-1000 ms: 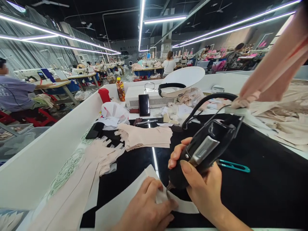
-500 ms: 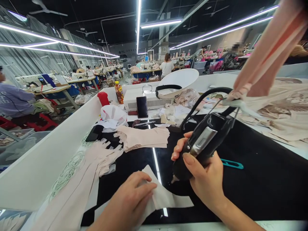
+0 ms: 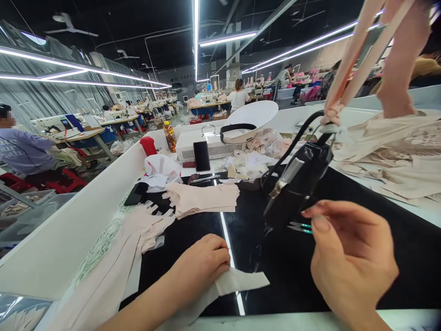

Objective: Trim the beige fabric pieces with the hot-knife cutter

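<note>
My left hand (image 3: pixel 205 257) is closed over a pale fabric piece (image 3: pixel 241 280) on the black work surface, its fingers curled down and partly hidden. A narrow end of the piece sticks out to the right. My right hand (image 3: pixel 354 253) is empty, with thumb and forefinger slightly apart. Behind its thumb, thread snips with teal handles (image 3: pixel 305 228) are partly covered by the hand. Just left of and beyond that hand, a black handheld tool with a metal lever (image 3: pixel 292 184) hangs from a tied pink fabric strip (image 3: pixel 347 69), its tip downward.
Stacked pale fabric pieces (image 3: pixel 203 198) lie ahead, with longer strips (image 3: pixel 113 257) at left. Behind them stand a phone (image 3: pixel 201 155), a white vented box (image 3: pixel 186 146) and a drink bottle (image 3: pixel 170 136). Heaped fabric (image 3: pixel 406 156) fills the right. A person in purple (image 3: pixel 25 149) sits at left.
My right hand has let go of the black tool and moved right, nearer the snips. The tool now hangs freely. My left hand has curled further over the fabric piece.
</note>
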{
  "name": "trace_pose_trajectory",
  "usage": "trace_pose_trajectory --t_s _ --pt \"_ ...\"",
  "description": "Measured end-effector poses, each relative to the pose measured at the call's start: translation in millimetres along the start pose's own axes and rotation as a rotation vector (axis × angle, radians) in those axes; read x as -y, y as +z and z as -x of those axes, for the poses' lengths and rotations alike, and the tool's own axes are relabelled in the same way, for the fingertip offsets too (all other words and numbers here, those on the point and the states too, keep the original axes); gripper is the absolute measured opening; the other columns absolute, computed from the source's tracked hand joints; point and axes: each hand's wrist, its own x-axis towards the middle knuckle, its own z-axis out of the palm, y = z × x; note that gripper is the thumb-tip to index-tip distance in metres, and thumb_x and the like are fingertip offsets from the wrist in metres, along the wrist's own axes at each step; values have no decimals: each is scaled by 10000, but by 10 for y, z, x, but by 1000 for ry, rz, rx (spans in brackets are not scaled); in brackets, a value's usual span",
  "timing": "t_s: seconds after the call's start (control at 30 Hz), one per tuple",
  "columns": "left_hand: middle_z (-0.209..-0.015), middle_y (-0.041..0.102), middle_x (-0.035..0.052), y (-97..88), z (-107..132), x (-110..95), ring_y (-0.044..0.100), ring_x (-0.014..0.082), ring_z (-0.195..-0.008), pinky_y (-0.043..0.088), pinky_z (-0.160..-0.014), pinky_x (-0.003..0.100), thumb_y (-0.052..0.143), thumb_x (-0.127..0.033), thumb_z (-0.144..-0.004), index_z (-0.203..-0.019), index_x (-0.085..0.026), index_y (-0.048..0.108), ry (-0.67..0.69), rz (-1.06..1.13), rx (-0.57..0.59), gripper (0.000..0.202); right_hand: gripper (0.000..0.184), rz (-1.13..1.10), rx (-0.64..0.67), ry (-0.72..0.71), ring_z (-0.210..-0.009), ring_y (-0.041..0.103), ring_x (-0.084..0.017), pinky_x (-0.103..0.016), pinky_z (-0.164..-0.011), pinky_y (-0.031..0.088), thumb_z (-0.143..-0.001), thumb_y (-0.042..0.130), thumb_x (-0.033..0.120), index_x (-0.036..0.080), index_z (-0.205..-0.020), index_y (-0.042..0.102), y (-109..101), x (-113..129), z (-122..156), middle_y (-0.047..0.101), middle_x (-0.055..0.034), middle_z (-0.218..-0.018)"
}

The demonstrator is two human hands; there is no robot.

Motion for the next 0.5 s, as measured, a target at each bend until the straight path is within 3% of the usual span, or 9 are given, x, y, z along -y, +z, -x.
trace_pose_trajectory --t_s 0.1,0.23,0.3,0.4,0.5 --pt "-1061 676 30 -5 -54 31 645 178 -989 525 -897 293 585 -53 -1007 -913 -187 649 -15 -11 9 176 33 123 327 63 -686 660 -187 -284 -645 546 -956 726 298 272 -941 741 -208 17 111 688 4 -765" --pt "-915 645 8 -68 -111 97 609 178 -851 503 -772 284 543 -90 -1019 -948 -185 633 -74 -25 -3 149 244 225 886 141 -555 628 -165 -260 -523 489 -1012 628 354 272 -794 701 -312 -60 244 658 17 -653" --pt "-965 660 14 -85 -122 111 612 187 -899 495 -802 290 596 -111 -1005 -985 -190 651 -68 -13 14 98 288 258 984 157 -573 632 -168 -263 -533 483 -1035 585 377 265 -789 688 -309 -138 298 658 11 -663" --pt "-1034 667 23 -72 -119 97 606 203 -983 478 -861 303 679 -114 -958 -950 -200 669 -44 32 53 87 332 275 1020 211 -597 626 -175 -272 -555 480 -1051 545 415 259 -791 680 -294 -223 360 656 3 -678" --pt "-929 638 12 -67 -105 75 584 192 -914 450 -820 292 632 -97 -955 -827 -196 621 -69 105 58 163 373 246 1043 307 -602 608 -176 -271 -544 465 -1047 540 457 249 -765 668 -274 -238 403 651 -3 -681"
